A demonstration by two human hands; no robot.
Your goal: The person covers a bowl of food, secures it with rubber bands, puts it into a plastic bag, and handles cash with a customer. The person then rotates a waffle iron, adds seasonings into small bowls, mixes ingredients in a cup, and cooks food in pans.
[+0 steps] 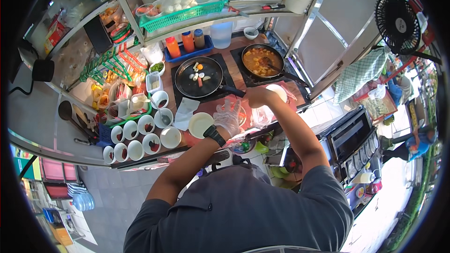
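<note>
My right hand (258,97), bare, is closed on the black handle of a frying pan (186,86). The pan sits on the left stove and holds a few small food pieces, one orange-yellow, one reddish. My left hand (227,116), in a clear plastic glove and with a dark watch at the wrist, is over the red counter mat, fingers spread, beside a white bowl (201,125); its palm side is hidden. On the right stove a second pan (254,64) holds orange-red stew with a ladle in it. A white paper sheet (187,109) lies left of my left hand.
Several white cups (152,144), many with dark red contents, line the left counter. Behind the pans are a blue tray (211,47) of sauce bottles and a water pitcher (222,35). A green basket (154,24) fills the shelf above. A fan (397,17) hangs at the right.
</note>
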